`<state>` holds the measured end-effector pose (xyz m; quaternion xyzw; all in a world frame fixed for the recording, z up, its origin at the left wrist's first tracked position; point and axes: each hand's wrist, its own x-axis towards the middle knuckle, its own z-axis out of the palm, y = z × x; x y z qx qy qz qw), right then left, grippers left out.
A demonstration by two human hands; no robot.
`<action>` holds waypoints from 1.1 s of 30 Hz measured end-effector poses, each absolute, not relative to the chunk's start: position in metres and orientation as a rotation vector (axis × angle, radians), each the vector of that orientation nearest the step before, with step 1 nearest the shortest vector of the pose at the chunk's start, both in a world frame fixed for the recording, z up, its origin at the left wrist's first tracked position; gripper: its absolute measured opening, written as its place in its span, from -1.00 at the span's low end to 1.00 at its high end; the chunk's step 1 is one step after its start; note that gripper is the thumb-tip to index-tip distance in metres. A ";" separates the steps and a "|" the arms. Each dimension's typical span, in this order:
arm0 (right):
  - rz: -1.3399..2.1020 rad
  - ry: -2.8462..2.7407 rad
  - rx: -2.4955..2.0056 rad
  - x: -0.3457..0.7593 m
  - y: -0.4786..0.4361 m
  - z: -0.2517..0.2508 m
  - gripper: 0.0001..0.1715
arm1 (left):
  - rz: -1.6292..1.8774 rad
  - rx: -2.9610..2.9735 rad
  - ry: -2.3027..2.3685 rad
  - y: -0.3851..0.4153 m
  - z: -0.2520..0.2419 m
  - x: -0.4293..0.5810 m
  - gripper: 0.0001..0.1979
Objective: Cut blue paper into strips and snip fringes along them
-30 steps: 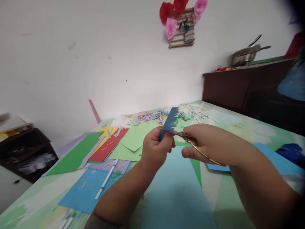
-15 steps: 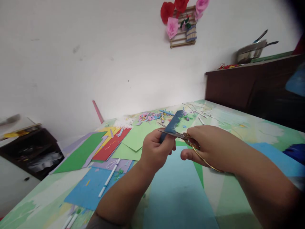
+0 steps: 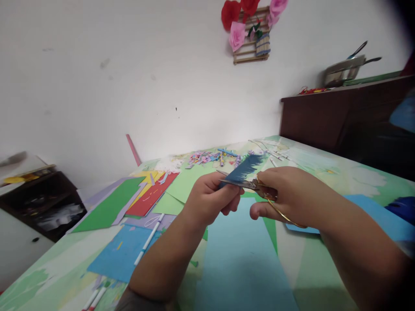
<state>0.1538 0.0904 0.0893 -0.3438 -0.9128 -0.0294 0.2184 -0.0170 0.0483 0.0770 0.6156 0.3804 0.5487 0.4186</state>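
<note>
Green sheet [image 3: 105, 207]: flat at the left of the tabletop [image 3: 61, 263], beside a red sheet [image 3: 154, 194] with small offcuts on it.
Blue sheet [image 3: 112, 255]: nearer the person, with a white marker pen [image 3: 149, 239] lying across its right part.
Paper scraps [image 3: 202, 158]: a mixed-colour heap near the wall, beyond the hands.
Left hand [image 3: 209, 201]: raised above the tabletop, thumb and fingers pinching the near end of the strip; some fingertips are hidden.
Dark blue paper strip [image 3: 241, 169]: held up between the hands, slanting away to the right, its near end in the left hand and its near part at the scissor blades.
Fringe progress: the right edge is cut into narrow points from the far end back to about the blades; judging by this, most of the visible edge is done, with a short plain part left by the left hand, though the fingers cover some of it.
Scissors [image 3: 254, 186]: gold-handled, blades pointing left across the strip.
Right hand [image 3: 288, 192]: fingers curled around the scissor handles, thumb spread apart below.
Light blue sheet [image 3: 243, 252]: flat on the tabletop below the hands.
Writing: no brand or label can be read.
</note>
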 end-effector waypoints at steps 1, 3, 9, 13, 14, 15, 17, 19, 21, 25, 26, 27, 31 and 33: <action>-0.049 -2.540 -0.939 0.154 0.091 0.089 -0.37 | 1.371 1.533 0.954 0.048 0.077 -0.017 -0.80; 0.037 -2.563 -0.935 0.154 0.092 0.090 -0.39 | 1.368 1.501 0.947 0.049 0.077 -0.016 -0.80; 0.231 -2.562 -0.976 0.154 0.095 0.087 -0.37 | 1.355 1.517 1.000 0.051 0.078 -0.017 -0.79; 0.195 -2.552 -0.993 0.151 0.095 0.085 -0.38 | 1.259 1.568 1.067 0.049 0.085 -0.017 -0.79; 0.179 -2.553 -0.984 0.150 0.095 0.085 -0.39 | 1.242 1.571 1.073 0.049 0.086 -0.017 -0.79; 0.159 -2.553 -0.970 0.149 0.095 0.085 -0.40 | 1.237 1.574 1.071 0.049 0.086 -0.017 -0.79; 0.117 -2.560 -0.934 0.148 0.096 0.085 -0.42 | 1.254 1.575 1.046 0.050 0.085 -0.017 -0.80; 0.083 -2.571 -0.903 0.148 0.096 0.084 -0.43 | 1.276 1.576 1.011 0.051 0.082 -0.017 -0.80; 0.061 -2.575 -0.887 0.148 0.097 0.083 -0.43 | 1.281 1.569 0.987 0.051 0.080 -0.017 -0.80; 0.003 -2.559 -0.899 0.148 0.097 0.083 -0.37 | 1.242 1.607 1.004 0.049 0.083 -0.019 -0.79; -0.012 -2.558 -0.904 0.148 0.096 0.083 -0.36 | 1.230 1.626 1.009 0.048 0.084 -0.020 -0.78; -0.022 -2.560 -0.906 0.148 0.096 0.083 -0.35 | 1.217 1.642 1.012 0.047 0.085 -0.020 -0.77; 0.020 -2.588 -0.882 0.149 0.098 0.084 -0.35 | 1.194 1.604 0.966 0.049 0.085 -0.022 -0.79; 0.053 -2.592 -0.876 0.149 0.099 0.084 -0.36 | 1.212 1.536 0.897 0.052 0.082 -0.023 -0.82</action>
